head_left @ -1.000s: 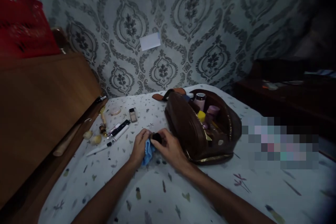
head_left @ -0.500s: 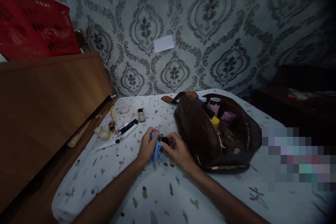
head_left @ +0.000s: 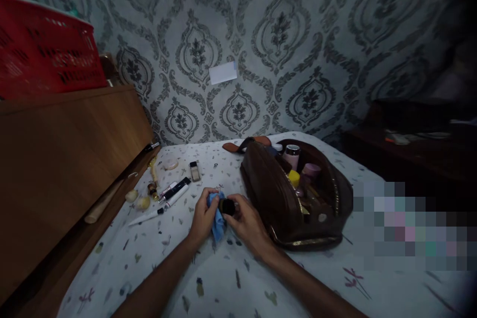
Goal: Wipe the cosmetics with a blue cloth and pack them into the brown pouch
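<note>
My left hand is closed on a crumpled blue cloth, which hangs down below the fingers. The cloth presses against a small dark round container with a black end. Fingers of my right hand grip that container from the right side; its exact kind is not clear. Just right of the hands stands an unzipped brown toiletry bag. Inside it show a pink bottle with a silver cap, a yellow cap and a purplish jar.
To the left on the patterned sheet lie a foundation bottle, a black tube, a white pen-like stick and a round compact. A wooden headboard borders the left, with a red basket above it.
The dark container has turned so its black end faces more toward me, and the blue cloth hangs lower. The whole view has shifted slightly.
</note>
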